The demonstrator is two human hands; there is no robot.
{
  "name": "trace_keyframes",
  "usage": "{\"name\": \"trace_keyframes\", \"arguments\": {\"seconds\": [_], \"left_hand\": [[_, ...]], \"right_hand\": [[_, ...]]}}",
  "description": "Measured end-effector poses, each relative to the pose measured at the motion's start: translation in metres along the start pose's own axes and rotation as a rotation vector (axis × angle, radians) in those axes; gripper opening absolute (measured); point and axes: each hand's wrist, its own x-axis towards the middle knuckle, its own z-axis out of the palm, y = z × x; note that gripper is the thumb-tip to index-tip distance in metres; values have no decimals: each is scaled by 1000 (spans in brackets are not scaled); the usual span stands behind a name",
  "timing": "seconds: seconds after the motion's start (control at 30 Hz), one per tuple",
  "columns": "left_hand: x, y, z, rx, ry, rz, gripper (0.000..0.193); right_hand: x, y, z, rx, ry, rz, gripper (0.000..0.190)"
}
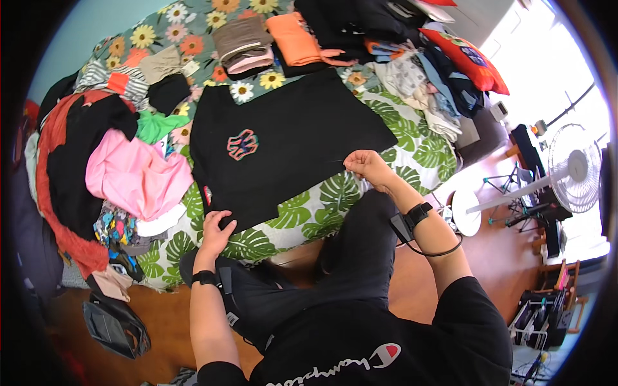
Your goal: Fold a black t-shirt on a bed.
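A black short-sleeved top (299, 130) lies spread flat before me on a bed, bearing a multicoloured outlined emblem and a small red-and-white tag at its near left side. At its near left corner rests my left hand (217, 234), thumb and forefinger apart with black cloth between them. Whether those fingers grip the cloth is unclear. My right hand (365, 166) is at the top's near right edge, fingertips pinched together. From them a fine line, which looks like a loose thread (337, 161), runs left over the cloth.
Loose clothes, including a pink garment (140, 173), heap at left. Folded brown cloth (241, 43) and orange cloth (292, 41) lie beyond the top. More clothes and a red cushion (466, 60) are at far right. A white fan (574, 166) and a black bag (116, 325) stand on the floor.
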Motion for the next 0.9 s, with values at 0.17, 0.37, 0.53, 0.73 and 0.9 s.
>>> {"name": "trace_keyframes", "arguments": {"seconds": [0.17,0.37,0.53,0.73,0.9], "left_hand": [[1,-7,0,33,-8,24,30],[-1,-13,2,63,-35,69,33],[-1,-5,0,92,-72,38,34],[4,-15,1,140,-90,43,35],[8,-16,2,109,-66,75,36]], "right_hand": [[-45,6,-35,165,79,2,7],[-120,40,-86,268,211,75,11],[-210,82,-134,-8,365,378,10],[-289,167,-164,-465,438,627,18],[-279,171,-191,-963,689,722,50]]}}
